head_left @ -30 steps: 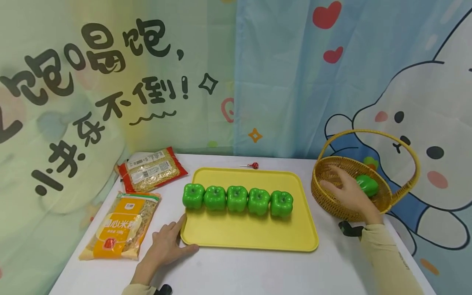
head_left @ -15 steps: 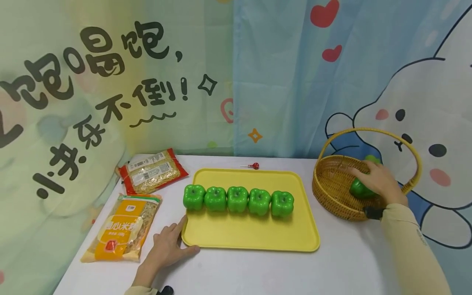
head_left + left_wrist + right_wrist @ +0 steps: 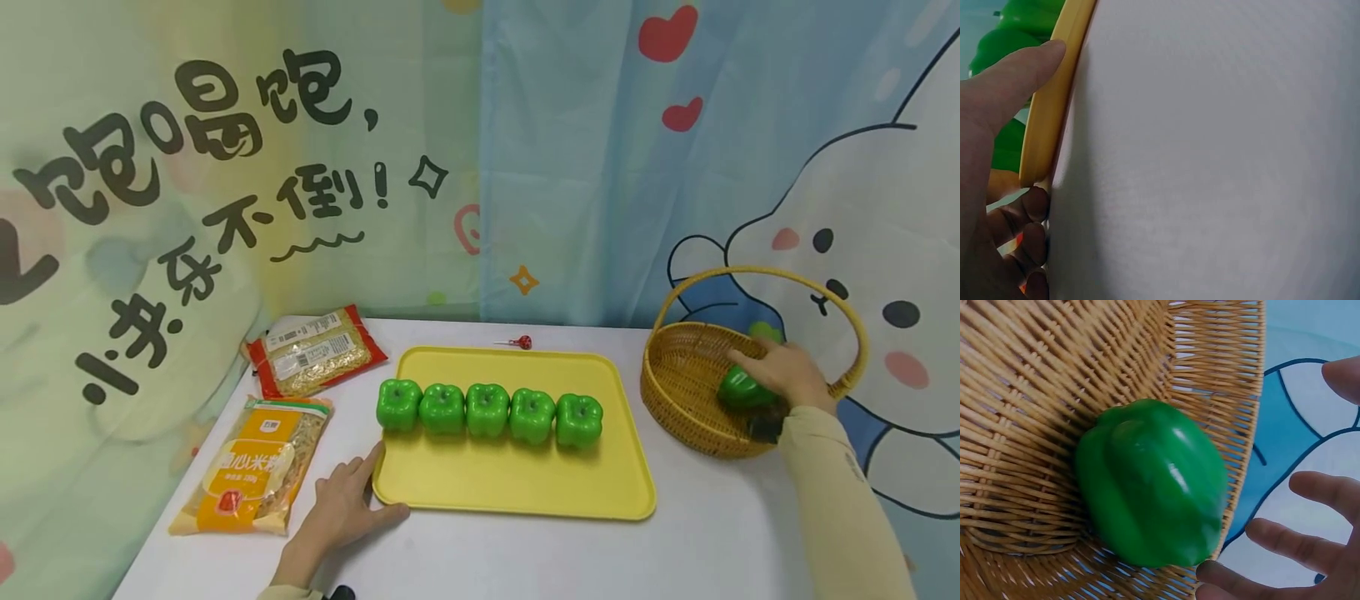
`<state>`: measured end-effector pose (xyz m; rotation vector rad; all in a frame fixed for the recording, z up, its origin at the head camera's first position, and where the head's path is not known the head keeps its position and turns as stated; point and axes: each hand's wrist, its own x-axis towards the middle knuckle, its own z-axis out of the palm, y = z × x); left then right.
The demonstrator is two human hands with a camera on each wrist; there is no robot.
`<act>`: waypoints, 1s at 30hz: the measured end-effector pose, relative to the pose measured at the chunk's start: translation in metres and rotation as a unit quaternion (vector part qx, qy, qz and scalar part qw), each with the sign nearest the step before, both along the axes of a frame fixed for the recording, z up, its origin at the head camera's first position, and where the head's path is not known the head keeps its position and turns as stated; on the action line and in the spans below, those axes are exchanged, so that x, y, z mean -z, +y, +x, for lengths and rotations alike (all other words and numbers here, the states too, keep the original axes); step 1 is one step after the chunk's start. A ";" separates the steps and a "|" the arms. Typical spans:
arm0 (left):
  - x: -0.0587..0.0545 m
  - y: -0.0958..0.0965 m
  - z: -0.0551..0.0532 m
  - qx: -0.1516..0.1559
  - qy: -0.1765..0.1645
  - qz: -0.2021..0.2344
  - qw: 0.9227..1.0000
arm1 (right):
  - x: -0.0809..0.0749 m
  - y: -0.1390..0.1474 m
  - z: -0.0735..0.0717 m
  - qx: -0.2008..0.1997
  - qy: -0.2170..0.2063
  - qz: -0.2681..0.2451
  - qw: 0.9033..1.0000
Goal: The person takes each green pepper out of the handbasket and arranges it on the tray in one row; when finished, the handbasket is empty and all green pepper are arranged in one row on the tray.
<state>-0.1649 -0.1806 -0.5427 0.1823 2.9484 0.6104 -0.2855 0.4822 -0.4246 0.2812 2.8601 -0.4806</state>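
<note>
My right hand [image 3: 787, 375] is at the right side of a wicker basket [image 3: 678, 421], close over a green bell pepper [image 3: 741, 389] lying inside. In the right wrist view its fingers are spread beside the pepper [image 3: 1154, 487] and the basket rim; whether a fingertip touches the pepper I cannot tell. My left hand [image 3: 341, 504] rests at the near left corner of a yellow tray [image 3: 510, 487], its thumb against the front rim and its forefinger by the left side. Several green bell peppers [image 3: 487, 410] stand in a row on the tray.
Left of the tray lie an orange bag of dry food [image 3: 251, 467] and, behind it, a red-edged bag of grain [image 3: 315, 350]. A small red lollipop [image 3: 523, 342] lies behind the tray. The basket's tall handle [image 3: 757, 271] arches over it.
My right hand has moved from the basket's middle to its right side, by the pepper. That pepper has shifted slightly left in the basket. My left hand stays at the tray corner.
</note>
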 end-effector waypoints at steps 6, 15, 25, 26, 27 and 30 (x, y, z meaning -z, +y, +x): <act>0.002 0.000 0.001 0.001 -0.005 -0.001 1.000 | 0.013 0.008 -0.003 -0.002 -0.016 0.006 1.000; 0.000 0.001 -0.001 -0.001 -0.009 -0.005 1.000 | 0.030 0.011 -0.012 -0.033 -0.063 -0.001 0.997; -0.004 0.002 0.001 0.003 -0.011 -0.005 1.000 | 0.038 0.014 -0.014 -0.044 -0.071 -0.001 0.997; -0.004 0.001 0.001 0.004 -0.011 -0.005 1.000 | 0.038 0.014 -0.014 -0.045 -0.069 -0.002 0.997; -0.004 0.001 0.001 0.003 -0.011 -0.005 1.000 | 0.038 0.014 -0.015 -0.046 -0.065 -0.004 0.997; -0.004 0.001 0.001 0.003 -0.012 -0.004 1.000 | 0.038 0.014 -0.017 -0.055 -0.042 -0.004 0.998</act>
